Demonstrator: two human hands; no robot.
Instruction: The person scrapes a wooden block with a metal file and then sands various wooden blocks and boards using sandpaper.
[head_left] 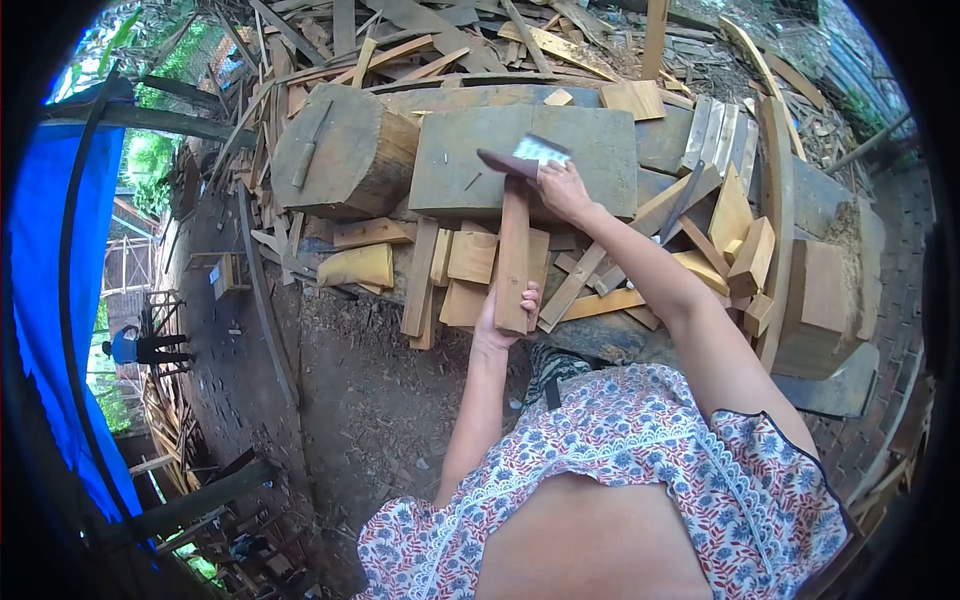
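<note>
My left hand (500, 318) is wrapped round the lower end of a long wooden block (513, 262), which points away from me toward a big squared timber (600, 165). At the far end of that block, my right hand (563, 190) grips a folded sheet of sandpaper (512, 163). One side of the sheet is dark reddish brown, and the other is white with blurred print. The sandpaper lies over the block's far end. On the timber's top rest a loose nail (473, 181) and another small nail-like bit.
Offcuts (472, 256) crowd the near side of the timber, and a long dark blade (683, 202) leans among pieces on the right. A thick log section (345, 150) carries a wooden-handled tool (304, 165). Scrap wood (430, 60) is heaped behind. Another person (135, 347) stands far left.
</note>
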